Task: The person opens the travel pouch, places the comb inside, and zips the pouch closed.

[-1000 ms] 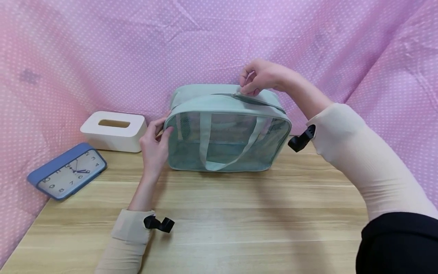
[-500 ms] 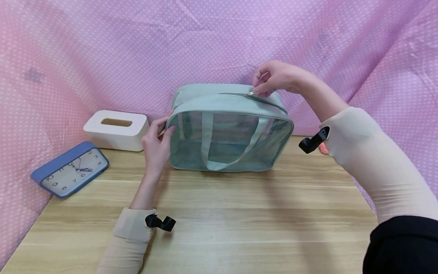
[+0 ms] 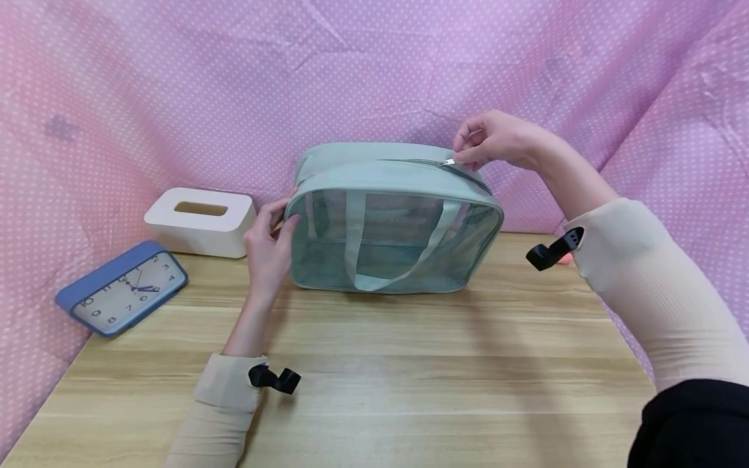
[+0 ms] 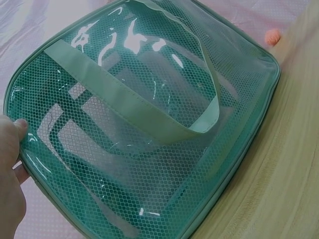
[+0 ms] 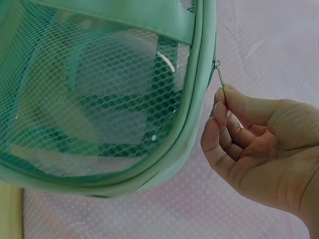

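A pale green bag with a see-through mesh front and a strap handle stands upright on the table. My left hand pinches its left edge between thumb and fingers; the left wrist view shows the thumb on the clear front. At the top right, my right hand pinches the metal zipper pull. In the right wrist view that zipper pull sits between thumb and fingertip. Left of the slider the zipper looks closed, while to its right the seam gapes a little.
A white tissue box stands left of the bag. In front of it leans a blue clock. A small coral-coloured thing lies at the right, partly behind the right wrist camera. Pink dotted cloth hangs behind the wooden table.
My right hand has drawn the zipper pull rightward along the bag's top, and the gap has shortened. My left hand keeps its grip on the left edge.
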